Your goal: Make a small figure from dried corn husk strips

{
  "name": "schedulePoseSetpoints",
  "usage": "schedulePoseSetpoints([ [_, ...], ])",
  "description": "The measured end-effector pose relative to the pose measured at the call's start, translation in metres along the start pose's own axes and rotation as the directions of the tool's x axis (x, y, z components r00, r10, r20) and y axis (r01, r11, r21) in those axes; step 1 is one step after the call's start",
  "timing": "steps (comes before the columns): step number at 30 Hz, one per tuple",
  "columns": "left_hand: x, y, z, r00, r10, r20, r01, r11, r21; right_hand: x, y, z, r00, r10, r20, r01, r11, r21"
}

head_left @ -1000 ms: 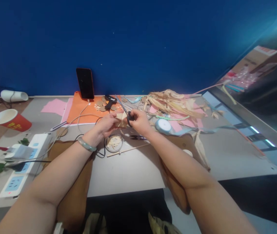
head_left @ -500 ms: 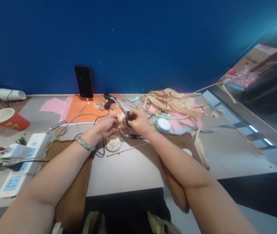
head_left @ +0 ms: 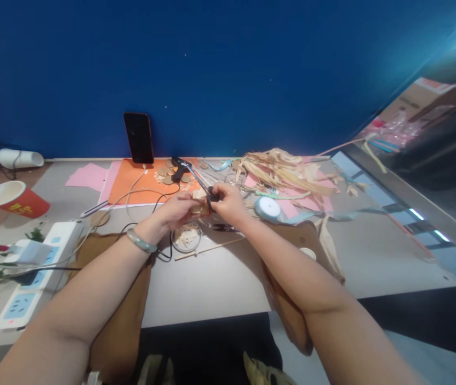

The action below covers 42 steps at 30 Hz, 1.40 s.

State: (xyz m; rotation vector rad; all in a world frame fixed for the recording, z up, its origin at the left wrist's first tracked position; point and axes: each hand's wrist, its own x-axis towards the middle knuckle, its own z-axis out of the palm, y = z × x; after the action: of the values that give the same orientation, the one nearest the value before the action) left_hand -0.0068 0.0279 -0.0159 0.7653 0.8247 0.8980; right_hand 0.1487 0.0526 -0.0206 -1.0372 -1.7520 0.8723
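A small tan husk piece is pinched in the left hand above the surface, while scissors are gripped closed-fisted by the right hand. The piece is judged light, thin and brittle, best held by its edge. Similar trimmings are held in a clear dish.

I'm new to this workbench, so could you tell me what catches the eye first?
At the table's centre, the right hand holds scissors against a small tan piece pinched in the left hand. Behind them lies a heap of dried husks, and a phone leans on the blue wall.
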Motion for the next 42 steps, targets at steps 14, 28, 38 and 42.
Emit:
schedulePoseSetpoints([
  [14,-0.004,0.006,-0.003,0.999,0.034,0.016,-0.036,0.993,0.117,0.005,0.004,-0.003,0.987,0.155,-0.046,-0.139,0.961,0.241],
  [28,-0.003,0.001,-0.003,0.992,-0.048,0.114,0.031,0.989,0.146,0.001,-0.008,-0.005,0.981,0.153,0.12,-0.191,0.873,0.448],
  [38,0.002,0.008,-0.017,0.985,0.169,-0.033,-0.165,0.98,0.111,0.01,-0.005,-0.025,0.971,0.109,0.211,-0.142,0.979,0.149],
  [42,0.001,0.025,-0.026,0.933,0.306,-0.192,-0.278,0.947,0.158,0.017,0.0,-0.052,0.879,0.161,0.449,-0.1,0.983,-0.156],
])
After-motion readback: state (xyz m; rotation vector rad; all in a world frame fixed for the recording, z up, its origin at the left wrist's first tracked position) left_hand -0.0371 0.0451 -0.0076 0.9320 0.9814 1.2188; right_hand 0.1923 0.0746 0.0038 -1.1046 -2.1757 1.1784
